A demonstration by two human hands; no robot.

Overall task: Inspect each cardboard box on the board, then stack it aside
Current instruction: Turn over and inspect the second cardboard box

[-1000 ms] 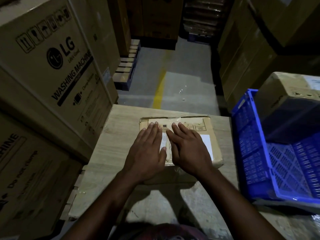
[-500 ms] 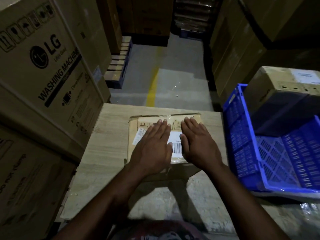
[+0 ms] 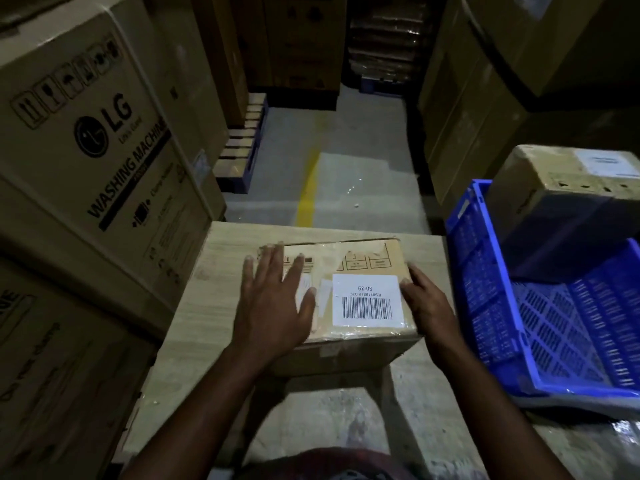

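A dim warehouse aisle has a grey concrete floor [image 3: 367, 181] with a yellow line [image 3: 306, 195], tall washing-machine cartons [image 3: 97, 150] at left, a pallet [image 3: 242, 147] beyond them, and stacked cartons [image 3: 471, 109] at right.

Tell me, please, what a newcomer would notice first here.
The left hand lies flat on a box on the board, the right hand at its right edge, a white barcode label between them. A blue crate sits to the right, an LG carton on the left.

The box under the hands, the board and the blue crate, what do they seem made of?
Box: cardboard, matte brown, creased edges, printed handling marks.
Board: probably wood or laminate, pale grain lines.
Blue crate: likely moulded plastic, slotted lattice walls, slight sheen.
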